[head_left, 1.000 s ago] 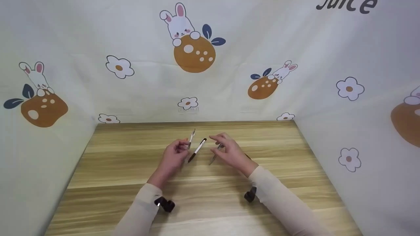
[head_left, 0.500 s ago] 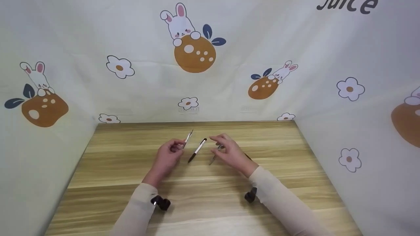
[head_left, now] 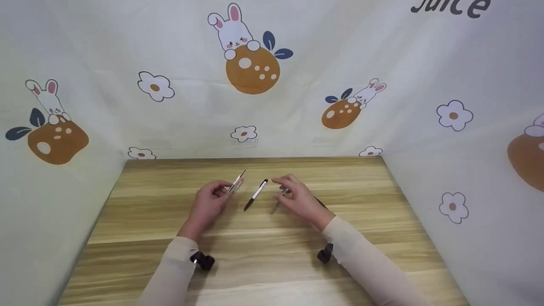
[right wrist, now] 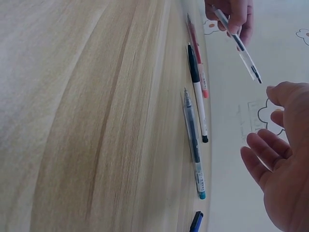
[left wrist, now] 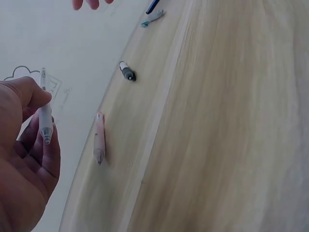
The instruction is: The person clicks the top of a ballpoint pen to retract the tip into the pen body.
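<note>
A clear pen (left wrist: pixel 45 116) is pinched by the left hand (head_left: pixel 208 201) above the table (head_left: pixel 263 272), toward its far edge. The right hand (head_left: pixel 301 201) is held spread, near a teal-ended pen (right wrist: pixel 194 145). Also laid toward the far edge are a pink pen (left wrist: pixel 99 140), a black-and-white pen (head_left: pixel 256 195) and a blue pen (right wrist: pixel 196 222).

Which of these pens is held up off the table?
The clear pen pinched in the left hand, the only one held. The pink pen, black-and-white pen, teal-ended pen and blue pen lie on the table.
</note>
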{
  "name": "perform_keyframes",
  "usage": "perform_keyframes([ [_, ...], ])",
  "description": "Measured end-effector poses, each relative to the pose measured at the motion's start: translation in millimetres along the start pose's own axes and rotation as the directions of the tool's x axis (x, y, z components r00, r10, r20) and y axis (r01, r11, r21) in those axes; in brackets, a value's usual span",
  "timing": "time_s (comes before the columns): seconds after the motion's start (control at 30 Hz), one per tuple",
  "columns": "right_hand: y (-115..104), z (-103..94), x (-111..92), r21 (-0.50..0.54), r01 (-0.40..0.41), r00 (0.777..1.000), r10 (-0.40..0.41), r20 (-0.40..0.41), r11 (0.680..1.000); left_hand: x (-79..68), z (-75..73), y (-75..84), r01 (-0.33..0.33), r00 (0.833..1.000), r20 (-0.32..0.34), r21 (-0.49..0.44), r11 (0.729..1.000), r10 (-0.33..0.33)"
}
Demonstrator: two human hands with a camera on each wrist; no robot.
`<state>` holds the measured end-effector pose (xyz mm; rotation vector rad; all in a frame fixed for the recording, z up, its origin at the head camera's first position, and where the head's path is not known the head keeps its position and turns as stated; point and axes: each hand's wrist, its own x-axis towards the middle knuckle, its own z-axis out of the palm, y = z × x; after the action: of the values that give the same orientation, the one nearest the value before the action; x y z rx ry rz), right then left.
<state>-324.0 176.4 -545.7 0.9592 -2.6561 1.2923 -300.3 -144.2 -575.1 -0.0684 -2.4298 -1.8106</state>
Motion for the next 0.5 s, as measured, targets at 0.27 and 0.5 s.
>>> perform_keyframes([
  [0.27,0.3,-0.6,-0.6,-0.002,0.005,1.000,-0.005,0.006,1.000,2.4,-13.1,-8.6,0.016,1.000,-0.026,0.064,0.998,-0.014],
  [0.5,1.7,0.3,-1.5,0.009,-0.019,1.000,0.018,0.015,1.000,5.7,-24.0,-17.3,0.017,0.999,-0.042,0.187,0.982,-0.009],
])
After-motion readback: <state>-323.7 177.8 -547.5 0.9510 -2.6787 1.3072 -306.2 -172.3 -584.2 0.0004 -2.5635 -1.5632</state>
